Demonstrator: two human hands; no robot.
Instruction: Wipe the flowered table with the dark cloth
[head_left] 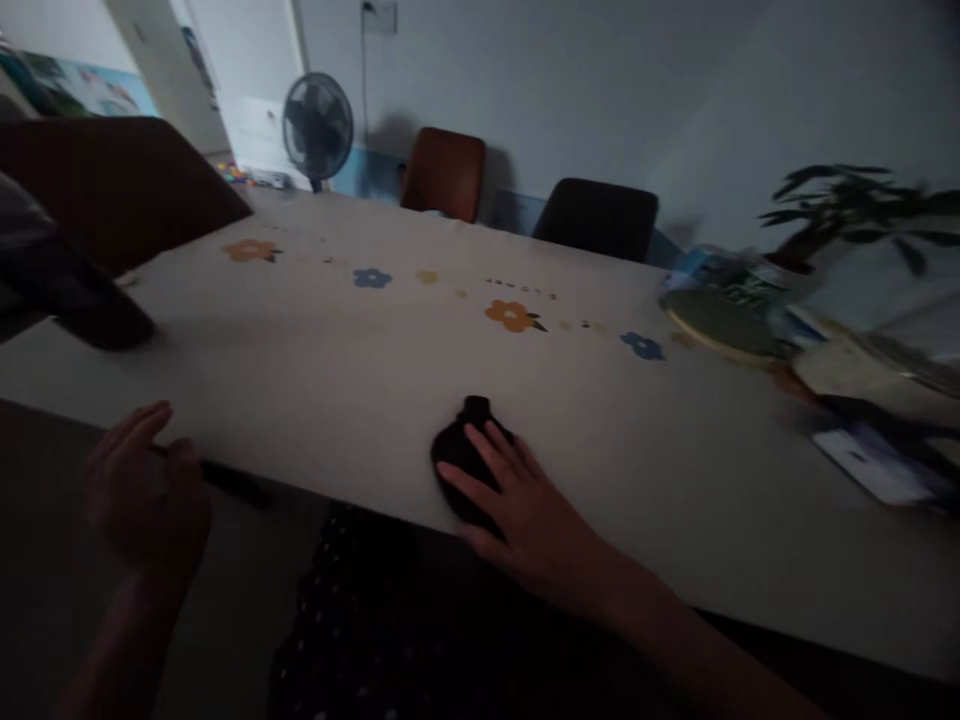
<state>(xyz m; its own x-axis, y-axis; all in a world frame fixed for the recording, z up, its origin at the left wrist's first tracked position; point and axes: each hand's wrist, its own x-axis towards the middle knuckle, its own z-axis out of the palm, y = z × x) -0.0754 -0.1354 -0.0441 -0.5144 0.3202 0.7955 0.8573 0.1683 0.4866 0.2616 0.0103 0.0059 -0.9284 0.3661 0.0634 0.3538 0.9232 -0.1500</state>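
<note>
A dark, rounded, flask-shaped object with a short narrow neck [452, 450] lies near the front edge of the table, its neck pointing away from me. Over its right side rests my right hand [529, 515], fingers spread across the top and thumb along the near edge. What it is made of cannot be made out in the dim light. My left hand [150, 490] hovers in front of the table edge at the left, slightly blurred. Its fingers bend loosely, the thumb stands apart from them, and nothing shows in it.
The white table [315, 380] has a flower-patterned cover. At left stands a dark blurred object [105, 310]. On the right are a potted plant [795, 260], a round green mat [720, 325], a pale container [862, 370] and a phone-like item [870, 465]. Beyond are chairs [444, 172] and a fan [318, 125].
</note>
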